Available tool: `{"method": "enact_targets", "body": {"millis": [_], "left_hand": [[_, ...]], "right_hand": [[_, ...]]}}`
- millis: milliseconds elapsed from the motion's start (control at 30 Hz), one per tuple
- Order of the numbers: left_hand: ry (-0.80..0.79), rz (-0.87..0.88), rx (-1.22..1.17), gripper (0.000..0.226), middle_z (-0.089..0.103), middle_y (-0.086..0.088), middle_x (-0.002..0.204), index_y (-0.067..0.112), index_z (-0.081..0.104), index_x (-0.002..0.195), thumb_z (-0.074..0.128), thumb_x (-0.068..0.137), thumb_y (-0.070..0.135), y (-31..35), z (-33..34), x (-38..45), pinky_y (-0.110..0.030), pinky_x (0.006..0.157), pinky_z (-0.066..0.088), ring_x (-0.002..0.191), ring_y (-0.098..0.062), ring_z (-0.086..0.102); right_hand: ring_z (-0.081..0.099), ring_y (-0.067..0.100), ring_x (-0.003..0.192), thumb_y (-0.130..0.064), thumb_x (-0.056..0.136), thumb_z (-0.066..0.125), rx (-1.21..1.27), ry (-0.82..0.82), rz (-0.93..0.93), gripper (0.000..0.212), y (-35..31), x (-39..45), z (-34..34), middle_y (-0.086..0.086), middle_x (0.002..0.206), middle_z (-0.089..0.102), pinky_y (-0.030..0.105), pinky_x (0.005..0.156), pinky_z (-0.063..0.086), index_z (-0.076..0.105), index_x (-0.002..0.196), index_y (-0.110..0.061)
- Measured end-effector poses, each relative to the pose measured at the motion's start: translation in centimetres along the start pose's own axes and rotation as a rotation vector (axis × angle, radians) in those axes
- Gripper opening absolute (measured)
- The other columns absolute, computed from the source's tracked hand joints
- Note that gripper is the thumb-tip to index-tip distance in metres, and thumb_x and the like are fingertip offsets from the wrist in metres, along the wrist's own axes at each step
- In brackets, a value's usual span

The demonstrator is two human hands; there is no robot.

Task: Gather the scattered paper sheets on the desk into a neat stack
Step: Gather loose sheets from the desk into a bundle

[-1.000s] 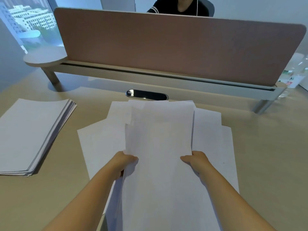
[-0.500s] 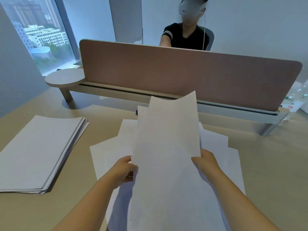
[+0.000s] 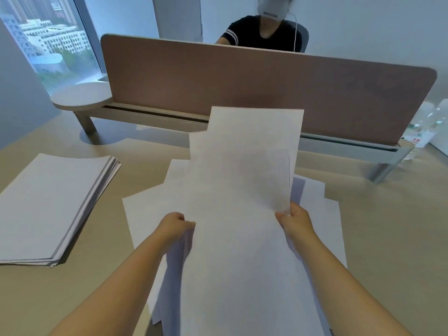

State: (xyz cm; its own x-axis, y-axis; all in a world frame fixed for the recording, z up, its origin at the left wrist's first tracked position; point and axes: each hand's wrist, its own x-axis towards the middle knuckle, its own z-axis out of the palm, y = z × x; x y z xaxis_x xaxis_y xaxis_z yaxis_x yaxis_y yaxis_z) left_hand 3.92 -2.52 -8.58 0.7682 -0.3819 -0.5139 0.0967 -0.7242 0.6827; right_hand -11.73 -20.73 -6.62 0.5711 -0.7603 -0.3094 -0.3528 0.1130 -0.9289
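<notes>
Fingers of the left hand [image 3: 175,225] are curled round the left edge of a lifted bundle of sheets [image 3: 242,190]; fingers of the right hand [image 3: 294,220] are pinched on its right edge, thumb on top. Bundle is held tilted up off the desk [image 3: 388,226], far end raised in front of the divider panel [image 3: 266,88]. Top edges are seen stepped, not aligned: one sheet stands higher on the right, another lower on the left.

More loose sheets [image 3: 324,214] are left flat on the desk under and beside the bundle, fanned out at different angles. A separate pile [image 3: 53,204] is lying at the left, well apart, roughly squared, edges slightly splayed.

Task is judged partway done: bundle gathered but not squared, sheets underneath not collected.

Risks:
- Grip is taken on the side edges only, low down; the unsupported upper part could flop or fold over.
- Inner sheets could slide out of the bundle, since only the outer ones can be judged as pressed by the fingers.
- If the bundle is tapped on the loose sheets rather than bare desk, those could be creased or pushed further askew.
- Loose sheets at the near edge could be dragged off by the forearms.
</notes>
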Motion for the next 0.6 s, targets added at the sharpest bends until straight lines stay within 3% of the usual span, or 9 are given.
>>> {"method": "enact_targets", "body": {"millis": [133,233,300,367,433,500,600], "left_hand": [[-0.088,0.08,-0.459,0.008,0.057,-0.01,0.084,0.001,0.055,0.094,0.058,0.088,0.006,2.2,-2.2,-1.7,-0.033,0.076,0.044,0.077,-0.02,0.055],[-0.083,0.137,-0.595,0.027,0.058,-0.01,0.08,0.002,0.056,0.097,0.068,0.073,-0.001,4.2,-3.9,-3.1,-0.03,0.067,0.044,0.071,-0.02,0.055],[-0.029,0.182,-0.599,0.025,0.056,-0.008,0.074,0.006,0.056,0.088,0.069,0.067,0.0,5.8,-5.1,-4.2,-0.028,0.06,0.043,0.066,-0.02,0.053],[0.042,0.241,-0.558,0.01,0.058,-0.008,0.077,0.008,0.057,0.084,0.059,0.083,-0.002,7.2,-6.2,-5.4,-0.029,0.064,0.044,0.068,-0.02,0.055],[0.118,0.321,-0.519,0.013,0.062,-0.009,0.085,0.007,0.058,0.085,0.05,0.089,-0.002,8.3,-7.2,-6.1,-0.03,0.069,0.047,0.076,-0.023,0.058],[0.188,0.395,-0.517,0.012,0.061,-0.006,0.083,0.006,0.059,0.094,0.051,0.089,-0.001,9.3,-7.9,-7.1,-0.028,0.068,0.047,0.077,-0.021,0.058],[0.242,0.452,-0.557,0.013,0.058,-0.001,0.081,0.01,0.057,0.099,0.049,0.092,0.003,10.3,-8.5,-8.1,-0.021,0.059,0.043,0.069,-0.01,0.054]], "right_hand": [[0.059,0.026,0.098,0.007,0.088,0.047,0.066,-0.046,-0.08,0.034,-3.1,-0.3,0.1,0.009,0.107,0.062,0.038,0.094,0.047,0.058,0.115,-0.011],[0.059,0.027,0.095,0.005,0.089,0.048,0.079,-0.064,-0.143,0.028,-5.5,-0.9,0.3,0.008,0.101,0.063,0.039,0.091,0.049,0.061,0.106,-0.014],[0.058,0.025,0.084,0.004,0.088,0.049,0.066,-0.068,-0.185,0.024,-7.1,-1.4,0.2,0.004,0.086,0.063,0.03,0.079,0.052,0.062,0.087,-0.016],[0.052,0.019,0.069,0.005,0.087,0.049,0.023,-0.055,-0.228,0.024,-8.8,-2.2,0.2,0.002,0.073,0.058,0.012,0.055,0.049,0.057,0.075,-0.014],[0.044,0.015,0.06,0.006,0.086,0.05,-0.005,-0.02,-0.279,0.015,-10.5,-2.7,0.2,0.007,0.074,0.054,0.006,0.041,0.038,0.055,0.08,-0.007],[0.043,0.018,0.061,0.006,0.086,0.051,-0.013,0.003,-0.316,0.006,-11.8,-3.1,0.4,0.014,0.08,0.053,0.014,0.046,0.039,0.057,0.088,0.005],[0.048,0.025,0.074,0.004,0.086,0.053,-0.007,0.007,-0.365,0.024,-13.5,-3.6,0.6,0.025,0.083,0.054,0.029,0.058,0.041,0.054,0.104,0.019]]}}
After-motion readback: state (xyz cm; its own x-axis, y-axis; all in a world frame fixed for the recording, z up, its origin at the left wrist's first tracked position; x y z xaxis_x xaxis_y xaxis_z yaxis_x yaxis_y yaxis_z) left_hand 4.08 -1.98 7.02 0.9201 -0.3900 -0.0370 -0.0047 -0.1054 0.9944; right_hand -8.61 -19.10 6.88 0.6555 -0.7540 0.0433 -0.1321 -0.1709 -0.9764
